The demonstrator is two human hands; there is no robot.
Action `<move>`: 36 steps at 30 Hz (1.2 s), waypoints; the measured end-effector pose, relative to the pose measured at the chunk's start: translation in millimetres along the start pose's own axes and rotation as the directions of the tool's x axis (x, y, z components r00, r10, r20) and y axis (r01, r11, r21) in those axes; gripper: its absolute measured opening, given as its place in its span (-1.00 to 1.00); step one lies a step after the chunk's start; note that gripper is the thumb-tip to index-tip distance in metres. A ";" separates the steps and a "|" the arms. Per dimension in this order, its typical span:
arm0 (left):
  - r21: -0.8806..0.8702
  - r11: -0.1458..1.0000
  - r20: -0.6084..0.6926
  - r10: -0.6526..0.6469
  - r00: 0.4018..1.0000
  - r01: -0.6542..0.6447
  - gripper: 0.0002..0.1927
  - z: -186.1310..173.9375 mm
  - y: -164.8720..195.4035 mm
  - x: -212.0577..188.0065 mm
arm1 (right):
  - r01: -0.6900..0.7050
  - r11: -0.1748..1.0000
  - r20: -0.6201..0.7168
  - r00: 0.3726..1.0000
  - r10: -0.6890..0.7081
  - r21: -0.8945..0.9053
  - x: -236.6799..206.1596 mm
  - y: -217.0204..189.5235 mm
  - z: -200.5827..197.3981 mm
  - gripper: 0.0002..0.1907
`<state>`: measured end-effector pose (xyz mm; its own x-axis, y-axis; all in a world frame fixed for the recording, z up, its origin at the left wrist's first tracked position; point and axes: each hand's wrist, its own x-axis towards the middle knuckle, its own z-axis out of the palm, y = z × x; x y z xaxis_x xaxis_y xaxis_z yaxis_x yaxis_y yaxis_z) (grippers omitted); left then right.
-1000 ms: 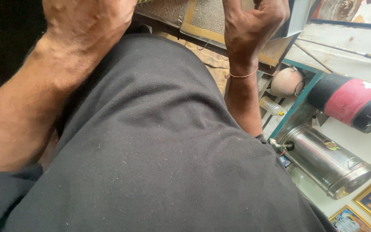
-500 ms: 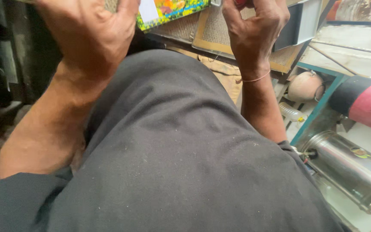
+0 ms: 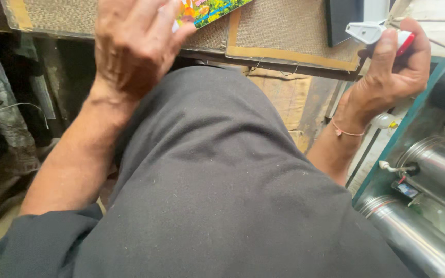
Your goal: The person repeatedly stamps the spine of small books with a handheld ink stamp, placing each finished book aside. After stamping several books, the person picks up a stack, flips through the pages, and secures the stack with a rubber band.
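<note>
Looking down past my raised knee [image 3: 222, 170], which is covered in dark cloth and fills the middle of the view, I see both my hands up near the top edge. My left hand [image 3: 132, 49] has its back turned to me, fingers bent, closed on the edge of a brightly coloured picture card [image 3: 209, 10]; the thumb side presses against the card's lower edge, and the card runs out of view at the top, so I cannot tell how big it is. My right hand [image 3: 392, 69] sits well apart from it, over to the right, curled around a small white and red tool [image 3: 379, 33]; the white tip pokes out to the left past my thumb, and the red part shows between thumb and fingers. A thin pink band [image 3: 347, 132] circles that wrist. Behind both hands lies a woven brown mat with yellow-taped edges [image 3: 289, 36], and a dark flat panel [image 3: 343, 18] stands just left of the tool's tip. Down at the lower right, beside my leg, two shiny metal cylinders [image 3: 433, 201] lie side by side next to a teal frame [image 3: 413, 123].
</note>
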<state>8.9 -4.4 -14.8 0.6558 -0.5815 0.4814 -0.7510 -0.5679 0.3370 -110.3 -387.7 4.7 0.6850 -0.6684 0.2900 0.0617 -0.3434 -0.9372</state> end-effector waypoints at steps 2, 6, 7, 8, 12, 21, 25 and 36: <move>0.010 0.999 0.039 0.044 0.998 -0.044 -0.51 -3.3 12.7 4.9 | 0.005 0.999 -0.055 0.998 -0.007 -0.043 -3.0 6.0 -11.1 -0.79; 0.044 0.999 0.140 0.016 0.990 -0.022 -0.50 -1.8 14.9 5.1 | -0.014 1.000 -0.110 0.994 0.014 0.004 -12.2 17.7 -25.6 -0.78; 0.050 0.999 0.166 0.009 0.986 -0.018 -0.52 -1.2 13.1 3.7 | 0.001 0.999 -0.118 0.993 -0.005 -0.034 -12.9 20.7 -27.2 -0.78; 0.054 0.998 0.191 0.011 0.982 -0.022 -0.55 -1.4 11.0 1.8 | 0.017 0.997 -0.126 0.992 -0.026 -0.072 -13.0 23.4 -28.4 -0.78; 0.066 0.997 0.215 0.018 0.976 -0.033 -0.68 -7.1 4.8 -5.3 | 0.156 0.970 -0.100 0.979 -0.177 -0.187 -3.2 29.0 -29.1 -0.78; -0.009 1.000 0.065 -0.029 0.997 0.030 -0.89 2.2 3.4 -7.4 | 0.362 0.725 0.129 0.925 -0.357 -0.586 -0.8 33.5 1.2 -0.71; 0.002 0.999 0.049 -0.046 0.998 0.046 -0.93 10.0 6.2 -12.1 | 0.419 0.685 0.183 0.902 -0.391 -0.596 17.1 29.7 13.6 -0.71; 0.128 0.989 -0.057 -0.069 0.996 0.076 -0.84 19.2 33.8 4.9 | 0.524 0.826 0.446 0.802 -0.396 -0.208 -0.3 -7.2 76.6 -0.82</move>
<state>-11.7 -37.7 -16.6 0.7005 -0.5069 0.5024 -0.6832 -0.6799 0.2665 -55.4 -334.5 -3.5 0.8491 -0.1057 0.5176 0.2587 -0.7710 -0.5819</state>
